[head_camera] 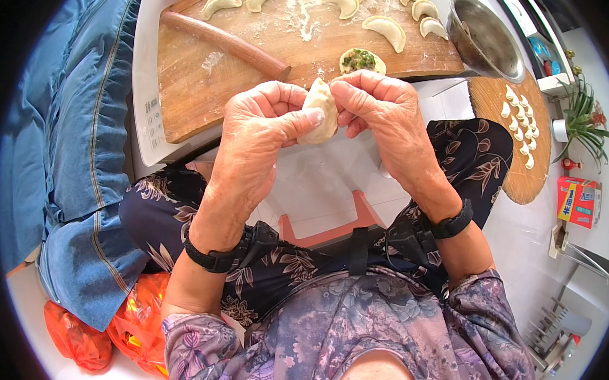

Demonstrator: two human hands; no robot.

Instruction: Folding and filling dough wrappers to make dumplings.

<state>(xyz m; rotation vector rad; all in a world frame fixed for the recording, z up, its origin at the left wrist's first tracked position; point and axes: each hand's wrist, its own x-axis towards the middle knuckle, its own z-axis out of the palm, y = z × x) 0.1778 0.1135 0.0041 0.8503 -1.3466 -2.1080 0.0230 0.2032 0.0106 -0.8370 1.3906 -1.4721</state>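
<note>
My left hand [266, 122] grips a filled dough dumpling [320, 114] between thumb and fingers, above the gap between the board and my lap. The thumb and index finger of my right hand [374, 104] are pinched at the dumpling's upper right edge; whether they hold dough there is hard to tell. Just beyond my right hand, a round wrapper with green filling [360, 61] lies at the near edge of the floured wooden board [202, 83]. A wooden rolling pin [229, 43] rests on the board at the left. Several folded dumplings [385, 31] lie along its far side.
A metal bowl [487, 37] stands tilted at the board's right end. Lower right is a round wooden board [529, 184] with several dumplings. A denim-covered seat [89, 104] and red plastic bags [141, 320] are at the left. A potted plant [585, 121] stands far right.
</note>
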